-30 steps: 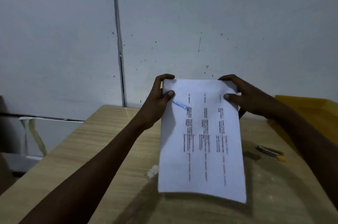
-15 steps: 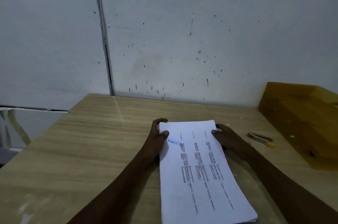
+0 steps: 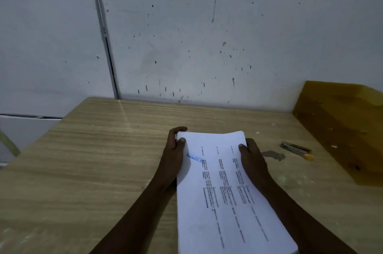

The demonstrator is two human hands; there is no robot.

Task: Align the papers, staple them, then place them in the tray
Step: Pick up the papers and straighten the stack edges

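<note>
A stack of white printed papers [image 3: 223, 195] with a blue stamp near its top left lies lengthwise on the wooden table [image 3: 99, 160]. My left hand [image 3: 173, 154] grips the stack's far left corner, thumb on top. My right hand [image 3: 251, 158] holds the far right side, thumb pressed on the sheet. A small metal stapler [image 3: 296, 148] with an orange tip rests on the table to the right of the stack, apart from both hands. The yellow tray [image 3: 342, 127] stands at the table's right edge.
A grey speckled wall [image 3: 207, 36] runs right behind the table's far edge. The table's left edge drops off toward a white ledge [image 3: 24, 127]. Small white crumbs dot the table near the tray.
The stack was held upright a second ago; both hands have lowered it until it lies nearly flat on the table. My view has tilted down and right, showing more of the tray.
</note>
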